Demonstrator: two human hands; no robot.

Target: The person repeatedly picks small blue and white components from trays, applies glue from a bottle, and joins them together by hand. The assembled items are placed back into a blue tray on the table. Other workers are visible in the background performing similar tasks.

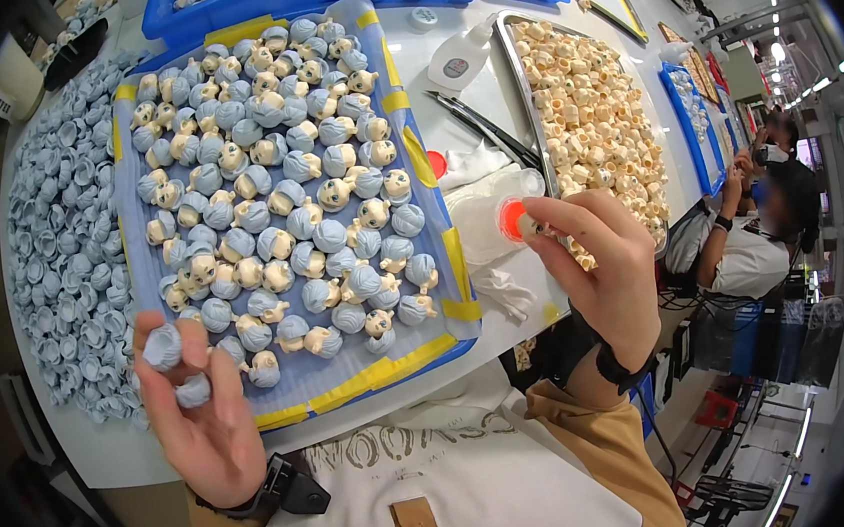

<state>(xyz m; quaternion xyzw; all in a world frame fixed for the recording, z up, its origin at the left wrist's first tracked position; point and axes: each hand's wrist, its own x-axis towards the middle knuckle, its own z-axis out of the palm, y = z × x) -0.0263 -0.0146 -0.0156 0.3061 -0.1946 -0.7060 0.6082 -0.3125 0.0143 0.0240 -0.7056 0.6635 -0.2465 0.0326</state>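
My left hand (210,423), palm up at the lower left, holds two light blue, hollow doll hair pieces (161,347) between its fingers. With thumb and fingertips, my right hand (609,272) pinches a small doll face piece (531,225) with painted eyes. It is right at the red-orange round top of a clear container (484,223); I cannot tell whether they touch. Between my hands lies a blue tray (353,395) with yellow tape on its rim. Many blue-haired doll heads (281,196) lie in it.
Loose blue hair pieces (71,264) are heaped at the left. A metal tray (529,104) of cream doll parts (593,98) stands right. Between the trays are tweezers (490,127), a white bottle (461,59) and crumpled tissue (505,291). Co-workers (752,245) sit at the far right.
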